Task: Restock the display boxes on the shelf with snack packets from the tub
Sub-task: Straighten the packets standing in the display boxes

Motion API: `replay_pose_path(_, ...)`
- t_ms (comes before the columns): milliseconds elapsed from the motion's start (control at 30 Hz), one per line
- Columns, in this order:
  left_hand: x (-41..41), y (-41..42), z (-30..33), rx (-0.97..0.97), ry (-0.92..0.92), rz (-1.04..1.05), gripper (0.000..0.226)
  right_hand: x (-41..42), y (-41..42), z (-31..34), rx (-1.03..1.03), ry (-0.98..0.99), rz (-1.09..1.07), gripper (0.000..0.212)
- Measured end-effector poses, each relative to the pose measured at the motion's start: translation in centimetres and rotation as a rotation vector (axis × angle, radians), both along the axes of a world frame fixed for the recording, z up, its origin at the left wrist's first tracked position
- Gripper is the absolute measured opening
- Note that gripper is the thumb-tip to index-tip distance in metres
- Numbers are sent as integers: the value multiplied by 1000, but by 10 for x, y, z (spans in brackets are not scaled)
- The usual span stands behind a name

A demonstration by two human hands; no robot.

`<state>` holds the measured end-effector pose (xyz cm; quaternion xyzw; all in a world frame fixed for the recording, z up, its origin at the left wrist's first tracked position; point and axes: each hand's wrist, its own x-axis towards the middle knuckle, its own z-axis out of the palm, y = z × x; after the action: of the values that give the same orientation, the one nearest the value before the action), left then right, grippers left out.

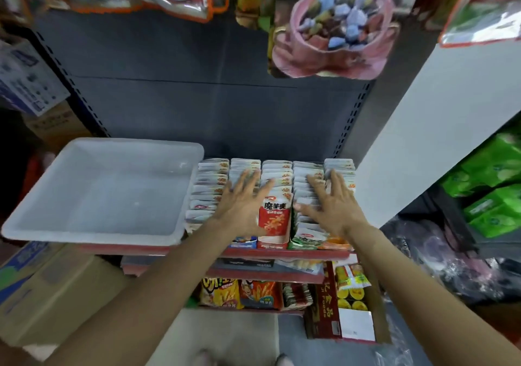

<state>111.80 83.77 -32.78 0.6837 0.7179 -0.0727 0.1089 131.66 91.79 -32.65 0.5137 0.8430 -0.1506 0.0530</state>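
Two bare forearms reach up from the bottom edge toward the shelf (282, 252), and at their ends both hands lie flat on the goods. The left hand (244, 203) has its fingers spread and straight, resting on the tops of the packets (275, 217) in the second and third rows; the right hand (332, 201) is spread the same way over the fourth and fifth rows. Neither grip pinches or curls round anything; they press or pat from above, which I take as levelling and tamping the rows so the packets stand upright and tight in their boxes (273, 244). The boxes sit side by side along the right part of the shelf, five rows deep with packets standing on edge, a red-and-white packet facing front in the middle row. The tub (93, 193), white and shallow, rests on the left part of the same shelf, just beside the leftmost row, with its near edge overhanging; no packets show inside it. It sits there so the stock is within easy reach of the boxes. Judging by the bare tub and full rows, the restocking looks nearly or wholly done, with only tidying left. Below are more snack bags (222, 294) on a lower shelf, and a cardboard carton (56, 292) stands at lower left.
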Motion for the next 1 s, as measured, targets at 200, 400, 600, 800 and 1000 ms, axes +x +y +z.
replay_pose_path(200,44,13,17,309,-166,46,74,20,19,-3,77,338,-94,59)
replay_pose_path(400,82,38,12,20,-154,-202,116,65,40,-27,58,221,-63,118)
replay_pose_path(600,97,55,11,106,-309,-114,99,67,36,-49,-152,593,-286,118)
replay_pose_path(800,116,108,8,160,-184,-83,100,76,38,-62,-389,417,-367,93)
replay_pose_path(1000,121,134,7,97,-199,-83,94,70,33,-81,-258,333,-371,59)
